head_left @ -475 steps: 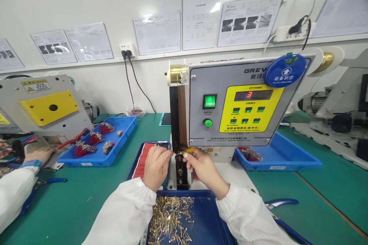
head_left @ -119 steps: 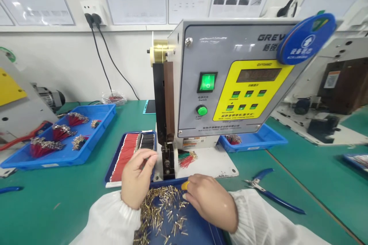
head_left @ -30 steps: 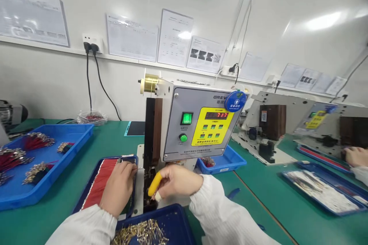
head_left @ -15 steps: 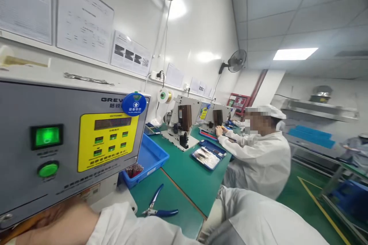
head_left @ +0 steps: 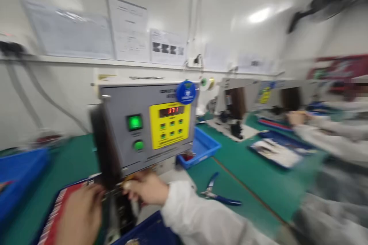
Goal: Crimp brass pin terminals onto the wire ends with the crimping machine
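Note:
A grey bench machine with a yellow button panel and a red display stands in front of me. My right hand is under its front edge, closed, its fingers bent around something small and partly orange that I cannot make out. On the left, my left hand is blurred, its fingers pressed together beside the machine's black lower mechanism. Whatever it grips is hidden. Below that hand lies a red tray insert with a striped edge. A dark blue tray is under my right wrist.
Blue-handled pliers lie open on the green table. One blue bin is behind them, another blue bin at the far left. A co-worker's sleeve and similar machines are on the right.
My view has swung left and back to the machine. Both hands now show beneath it, where only my right forearm and a blurred hand showed before. The display digits are now readable.

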Tool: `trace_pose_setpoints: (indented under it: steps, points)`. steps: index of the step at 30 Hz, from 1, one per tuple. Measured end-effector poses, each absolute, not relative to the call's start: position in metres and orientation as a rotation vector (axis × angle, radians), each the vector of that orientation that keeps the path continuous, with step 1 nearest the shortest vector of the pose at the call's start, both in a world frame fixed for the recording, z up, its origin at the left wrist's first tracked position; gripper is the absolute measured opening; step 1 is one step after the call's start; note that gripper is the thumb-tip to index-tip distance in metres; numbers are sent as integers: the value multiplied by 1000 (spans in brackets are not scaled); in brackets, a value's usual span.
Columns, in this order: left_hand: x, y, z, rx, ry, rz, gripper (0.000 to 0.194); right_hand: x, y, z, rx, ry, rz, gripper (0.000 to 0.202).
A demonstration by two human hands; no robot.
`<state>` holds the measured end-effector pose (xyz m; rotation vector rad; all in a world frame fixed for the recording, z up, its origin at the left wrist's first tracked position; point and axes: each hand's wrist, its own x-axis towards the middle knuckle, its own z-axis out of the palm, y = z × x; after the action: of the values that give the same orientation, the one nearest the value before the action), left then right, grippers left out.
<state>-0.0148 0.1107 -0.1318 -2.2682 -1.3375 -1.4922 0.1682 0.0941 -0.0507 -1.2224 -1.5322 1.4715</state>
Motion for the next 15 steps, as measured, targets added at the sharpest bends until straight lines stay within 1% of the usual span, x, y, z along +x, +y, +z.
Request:
trace_pose_setpoints:
  steps: [2,5,10,15]
  points:
    - [-37,92,-119,-2200,-1353,-1364,13,171,93,-55,-1213,-1533,1449,20]
    - [-35,81,-109,-2222,-1314,-1323,11,169,100,-74,-1108,-1589,1395,17]
    - [-22,76,-105,-2197,-1256,-1347,13,166,102,-90,-976,-1612,1357,29]
    - [-26,76,-107,-2198,-1218,-1339,15,166,102,-90,-940,-1613,1363,34]
